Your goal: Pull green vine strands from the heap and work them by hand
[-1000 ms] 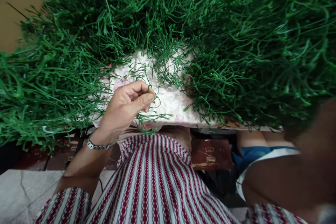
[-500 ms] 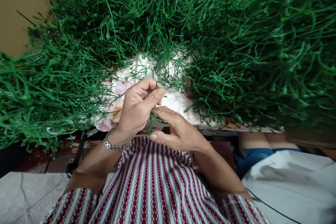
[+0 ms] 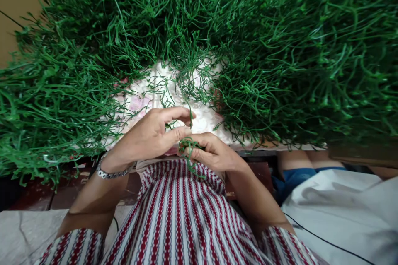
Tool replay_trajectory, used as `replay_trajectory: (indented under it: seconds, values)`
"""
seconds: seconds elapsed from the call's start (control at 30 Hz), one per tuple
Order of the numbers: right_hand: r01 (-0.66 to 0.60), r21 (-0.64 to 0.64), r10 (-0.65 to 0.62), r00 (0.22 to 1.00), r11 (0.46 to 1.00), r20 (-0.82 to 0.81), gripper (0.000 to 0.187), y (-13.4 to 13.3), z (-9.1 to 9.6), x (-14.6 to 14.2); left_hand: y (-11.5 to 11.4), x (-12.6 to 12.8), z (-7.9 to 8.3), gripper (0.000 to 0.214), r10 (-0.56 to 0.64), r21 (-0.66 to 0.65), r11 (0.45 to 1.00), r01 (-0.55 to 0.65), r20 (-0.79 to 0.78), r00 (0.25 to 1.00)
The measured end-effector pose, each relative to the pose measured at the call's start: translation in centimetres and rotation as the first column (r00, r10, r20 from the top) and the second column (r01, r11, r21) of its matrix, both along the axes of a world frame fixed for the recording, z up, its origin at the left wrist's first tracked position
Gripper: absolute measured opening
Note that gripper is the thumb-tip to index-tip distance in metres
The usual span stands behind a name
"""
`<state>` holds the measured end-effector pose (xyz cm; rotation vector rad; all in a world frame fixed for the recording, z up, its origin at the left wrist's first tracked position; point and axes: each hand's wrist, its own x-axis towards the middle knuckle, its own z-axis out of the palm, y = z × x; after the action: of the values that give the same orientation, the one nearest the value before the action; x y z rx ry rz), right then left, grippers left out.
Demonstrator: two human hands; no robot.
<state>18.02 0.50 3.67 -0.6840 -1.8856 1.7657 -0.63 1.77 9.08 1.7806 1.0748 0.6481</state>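
Observation:
My right hand (image 3: 211, 151) is closed, thumb against fingers, on a small tangle of thin green plastic stems (image 3: 191, 153) that look like artificial plant parts. One stem rises from near the right fingertips and passes by my left fingertips. My left hand (image 3: 155, 132), a metal bracelet at its wrist, has its thumb and forefinger apart in a curved shape, close to that stem. Its other fingers are partly hidden. Both hands are at the near edge of a floral cloth (image 3: 203, 120). A few loose green stems (image 3: 195, 85) lie on the cloth just beyond them.
Large heaps of green stems (image 3: 62, 91) surround the cloth at left, back and right (image 3: 295, 62). A brown cardboard panel (image 3: 18, 4) stands at the far left. Another person's bare legs (image 3: 301, 161) and a white sheet (image 3: 336, 215) are at the lower right, with a black cable.
My left hand has opened from a pinch and moved down and left. My right hand has closed its thumb and fingers on the green stems.

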Motion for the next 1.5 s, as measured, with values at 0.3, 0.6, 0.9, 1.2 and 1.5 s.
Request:
replay_trajectory:
  seconds: [0.3, 0.6, 0.9, 1.2, 1.5]
  values:
    - [-0.088, 0.249, 0.075, 0.995, 0.965, 0.061, 0.033, 1.1, 0.0, 0.7, -0.7, -0.5, -1.2, 0.008, -0.009, -0.069, 0.998, 0.008, -0.018, 1.000]
    - [0.142, 0.485, -0.194, 0.979, 0.863, 0.059, 0.067, 0.5, 0.5, 0.2, -1.0, -0.3, -2.1, 0.004, 0.256, -0.114, 0.965, -0.237, 0.201, 0.946]
    - [0.217, 0.490, -0.300, 0.949, 0.844, 0.097, 0.018, -0.6, -1.6, -1.5, -1.6, 0.3, -3.6, 0.004, 0.399, -0.164, 0.917, -0.363, 0.349, 0.848]
    - [0.118, 0.359, -0.145, 0.988, 0.926, 0.048, 0.039, 0.1, -2.7, -1.2, -1.8, 1.4, -4.0, 0.013, 0.531, -0.496, 0.826, -0.267, 0.527, 0.664]
    - [0.071, 0.391, -0.101, 0.993, 0.918, 0.057, 0.068, 0.8, -0.5, 1.3, -2.1, 0.6, -4.4, 0.001, 0.379, -0.136, 0.925, -0.354, 0.300, 0.875]
